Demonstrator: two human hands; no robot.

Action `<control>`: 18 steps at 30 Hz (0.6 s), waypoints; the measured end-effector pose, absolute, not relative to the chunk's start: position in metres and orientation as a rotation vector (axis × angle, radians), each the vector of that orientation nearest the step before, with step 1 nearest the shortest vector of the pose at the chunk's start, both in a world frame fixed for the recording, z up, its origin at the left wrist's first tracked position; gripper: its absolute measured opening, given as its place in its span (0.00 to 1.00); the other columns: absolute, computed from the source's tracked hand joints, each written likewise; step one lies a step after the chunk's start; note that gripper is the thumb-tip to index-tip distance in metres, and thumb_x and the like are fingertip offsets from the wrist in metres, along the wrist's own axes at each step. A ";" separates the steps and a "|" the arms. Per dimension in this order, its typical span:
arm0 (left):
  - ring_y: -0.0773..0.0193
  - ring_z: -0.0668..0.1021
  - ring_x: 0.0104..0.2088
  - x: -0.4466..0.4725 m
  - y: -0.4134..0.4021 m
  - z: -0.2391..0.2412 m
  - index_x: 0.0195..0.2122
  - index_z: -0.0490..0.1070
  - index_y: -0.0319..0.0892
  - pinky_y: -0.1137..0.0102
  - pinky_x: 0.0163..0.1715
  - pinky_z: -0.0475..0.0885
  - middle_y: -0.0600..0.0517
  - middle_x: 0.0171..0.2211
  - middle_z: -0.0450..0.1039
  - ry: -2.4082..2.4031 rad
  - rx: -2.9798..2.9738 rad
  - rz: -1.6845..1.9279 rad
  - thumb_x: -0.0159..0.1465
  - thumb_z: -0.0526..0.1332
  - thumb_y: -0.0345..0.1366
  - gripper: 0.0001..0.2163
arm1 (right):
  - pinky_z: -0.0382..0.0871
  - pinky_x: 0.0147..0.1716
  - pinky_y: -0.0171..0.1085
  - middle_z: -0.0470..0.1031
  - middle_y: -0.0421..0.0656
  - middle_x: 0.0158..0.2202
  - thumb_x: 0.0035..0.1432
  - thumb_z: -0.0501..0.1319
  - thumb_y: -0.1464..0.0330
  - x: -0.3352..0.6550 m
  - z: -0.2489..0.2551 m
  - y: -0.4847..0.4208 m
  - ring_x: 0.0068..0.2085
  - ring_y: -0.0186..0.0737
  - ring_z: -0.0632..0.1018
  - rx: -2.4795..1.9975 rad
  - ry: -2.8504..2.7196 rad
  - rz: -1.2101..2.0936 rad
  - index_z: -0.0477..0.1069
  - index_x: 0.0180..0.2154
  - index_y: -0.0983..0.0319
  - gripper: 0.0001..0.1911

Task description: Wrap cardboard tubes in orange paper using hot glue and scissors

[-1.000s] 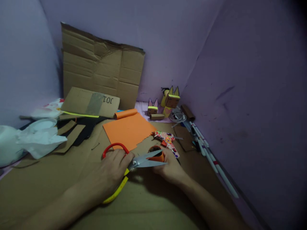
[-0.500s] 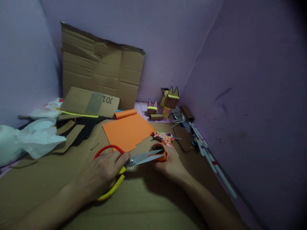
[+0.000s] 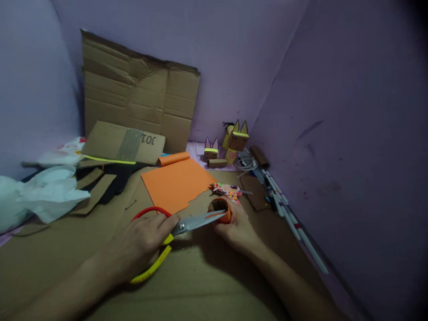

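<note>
My left hand [image 3: 142, 243] is closed round the red and yellow handles of a pair of scissors [image 3: 194, 221]. The blades point right and are nearly closed, with their tips against a small cardboard tube wrapped in orange paper [image 3: 221, 209]. My right hand [image 3: 238, 229] grips that tube from the right and below, its open end facing up. Both hands rest low over a brown cardboard sheet [image 3: 200, 281] that covers the floor.
An orange paper sheet [image 3: 175, 183] with a rolled far edge lies just beyond the hands. Patterned scraps [image 3: 229, 191], small paper-eared box figures [image 3: 238, 139], a cable and pens [image 3: 284, 209] line the right wall. Cardboard [image 3: 137, 91] leans at the back; white plastic [image 3: 47, 194] lies left.
The scissor blades have closed further on the orange tube, and my left hand has slid a little left and down. The right hand has turned the tube slightly.
</note>
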State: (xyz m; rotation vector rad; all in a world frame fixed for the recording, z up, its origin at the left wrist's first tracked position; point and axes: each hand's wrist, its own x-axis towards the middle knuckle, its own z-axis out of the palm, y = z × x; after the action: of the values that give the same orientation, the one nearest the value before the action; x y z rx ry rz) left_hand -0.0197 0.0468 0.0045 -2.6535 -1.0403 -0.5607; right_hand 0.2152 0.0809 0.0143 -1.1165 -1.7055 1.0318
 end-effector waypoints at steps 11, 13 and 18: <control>0.56 0.74 0.33 -0.019 0.044 0.005 0.55 0.57 0.45 0.66 0.29 0.67 0.49 0.34 0.70 -1.331 -2.790 -0.340 0.59 0.48 0.26 0.21 | 0.61 0.27 0.33 0.65 0.36 0.26 0.40 0.56 0.76 0.216 0.008 0.082 0.28 0.35 0.67 -1.064 -1.697 0.971 0.64 0.29 0.60 0.10; 0.57 0.74 0.34 -0.017 0.042 0.006 0.55 0.58 0.45 0.66 0.31 0.68 0.49 0.34 0.70 -1.365 -2.820 -0.329 0.60 0.48 0.25 0.21 | 0.62 0.28 0.33 0.66 0.36 0.28 0.41 0.56 0.76 0.216 0.006 0.083 0.29 0.35 0.68 -1.054 -1.681 0.969 0.64 0.30 0.60 0.10; 0.57 0.72 0.33 -0.012 0.042 0.008 0.53 0.59 0.42 0.66 0.30 0.67 0.49 0.33 0.68 -1.300 -2.794 -0.446 0.59 0.49 0.24 0.20 | 0.61 0.28 0.33 0.65 0.35 0.27 0.41 0.57 0.76 0.216 0.006 0.082 0.28 0.34 0.67 -1.054 -1.674 0.994 0.63 0.31 0.60 0.11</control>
State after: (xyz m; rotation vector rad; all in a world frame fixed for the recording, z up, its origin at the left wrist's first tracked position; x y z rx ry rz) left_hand -0.0121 0.0418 0.0078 -2.7944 -1.2999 -0.4461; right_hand 0.2163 0.0823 0.0062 -1.0540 -1.6740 0.9945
